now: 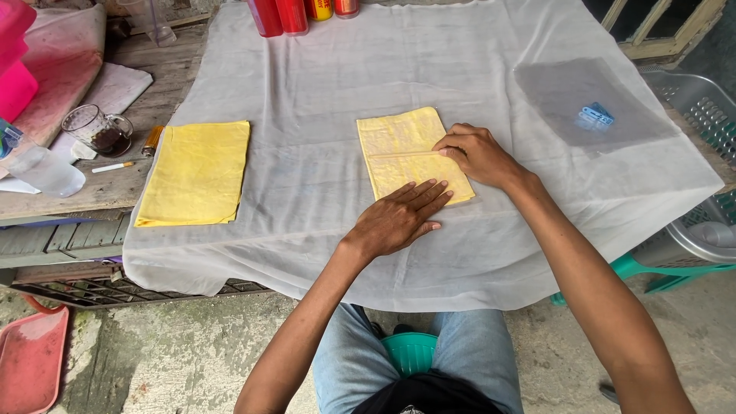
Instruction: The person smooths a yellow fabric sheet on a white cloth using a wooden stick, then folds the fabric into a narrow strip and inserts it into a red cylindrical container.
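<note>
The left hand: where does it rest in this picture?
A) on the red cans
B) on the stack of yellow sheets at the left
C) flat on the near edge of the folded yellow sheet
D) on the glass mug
C: the left hand lies flat, fingers on the near edge of the folded yellow sheet.

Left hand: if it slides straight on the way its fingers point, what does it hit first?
The left hand lies flat, fingers pointing up and right across the yellow sheet. Straight on, it would likely meet the right hand, which pinches the sheet's fold at its right edge. Both rest on the white cloth, so depth seems matched.
</note>
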